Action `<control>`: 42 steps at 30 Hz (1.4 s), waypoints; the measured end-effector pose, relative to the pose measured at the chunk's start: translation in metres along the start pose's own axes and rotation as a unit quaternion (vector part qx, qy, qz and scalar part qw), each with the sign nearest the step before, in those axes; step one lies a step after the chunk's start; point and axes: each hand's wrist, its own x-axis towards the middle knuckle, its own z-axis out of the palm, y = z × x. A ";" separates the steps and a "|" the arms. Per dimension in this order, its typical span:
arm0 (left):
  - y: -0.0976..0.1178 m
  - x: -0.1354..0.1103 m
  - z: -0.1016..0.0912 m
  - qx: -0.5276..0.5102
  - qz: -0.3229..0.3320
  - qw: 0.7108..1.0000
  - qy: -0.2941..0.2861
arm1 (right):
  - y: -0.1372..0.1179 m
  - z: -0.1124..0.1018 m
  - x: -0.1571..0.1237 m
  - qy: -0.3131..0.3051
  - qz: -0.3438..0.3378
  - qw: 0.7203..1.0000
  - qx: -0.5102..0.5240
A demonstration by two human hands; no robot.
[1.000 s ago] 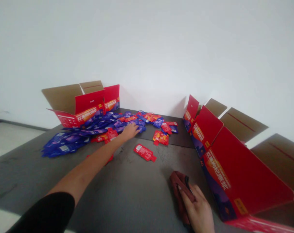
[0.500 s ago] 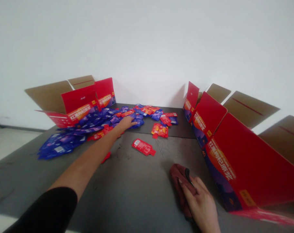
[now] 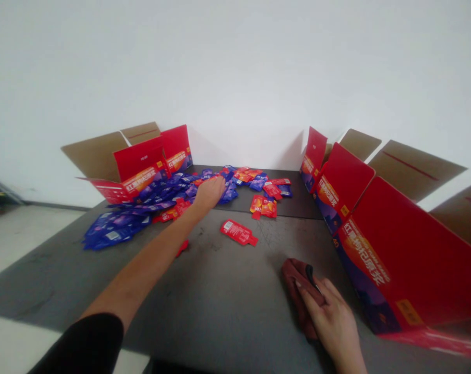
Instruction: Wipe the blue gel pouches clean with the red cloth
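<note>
My left hand point(image 3: 211, 192) reaches out over the pile of blue and purple sachets point(image 3: 184, 188). Its fingers are curled closed, and whatever they may hold is hidden behind the knuckles. At the lower right, my right hand point(image 3: 334, 317) grips a folded reddish-brown cloth point(image 3: 299, 291) resting on the dark table. A single red sachet point(image 3: 238, 232) lies flat between my hands. Beyond it are red-orange sachets point(image 3: 264, 206), and a further red one point(image 3: 183, 248) is partly covered by my left forearm.
Open red cartons with raised flaps stand on both sides: a left carton point(image 3: 139, 165) behind the sachets and a large right carton point(image 3: 418, 254) beside my right hand. The dark grey table point(image 3: 235, 306) reaches back to a white wall point(image 3: 243, 78).
My left hand's fingers have gone from partly extended over the sachets to curled closed. The whole view has shifted, so things sit slightly further right. My right hand still holds the cloth.
</note>
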 end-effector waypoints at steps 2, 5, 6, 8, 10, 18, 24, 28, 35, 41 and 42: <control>0.019 -0.020 -0.022 -0.021 -0.022 0.999 0.018 | 0.000 -0.001 0.001 -0.004 0.007 1.000 -0.001; 0.049 -0.065 -0.047 -0.068 -0.013 0.998 0.007 | -0.001 -0.002 0.003 -0.017 0.018 1.000 0.001; 0.059 -0.084 -0.052 -0.090 -0.001 0.996 -0.008 | -0.001 -0.003 0.003 -0.016 0.018 1.000 0.002; 0.076 -0.125 -0.056 -0.194 0.017 0.978 -0.079 | -0.001 -0.002 0.004 -0.010 0.013 1.000 0.004; 0.088 -0.166 -0.052 -0.286 0.007 0.945 -0.155 | 0.000 -0.001 0.004 0.001 0.005 1.000 0.007; 0.090 -0.258 -0.023 -0.290 -0.079 0.925 -0.230 | 0.000 -0.001 0.005 0.000 0.008 1.000 0.015; 0.085 -0.270 -0.024 -0.281 -0.111 0.934 -0.191 | -0.005 -0.002 0.005 0.010 0.022 1.000 0.013; 0.081 -0.293 -0.030 -0.251 -0.039 0.961 -0.108 | -0.005 -0.002 0.005 0.016 0.020 1.000 0.001; 0.069 -0.358 -0.041 -0.218 0.105 0.966 -0.090 | -0.012 -0.004 0.003 0.024 0.007 1.000 -0.010; 0.061 -0.372 -0.036 -0.212 0.108 0.969 -0.064 | -0.024 -0.007 0.004 0.033 -0.018 0.998 -0.052; 0.060 -0.371 -0.035 -0.209 0.109 0.970 -0.059 | -0.028 -0.008 0.005 0.028 -0.032 0.998 -0.054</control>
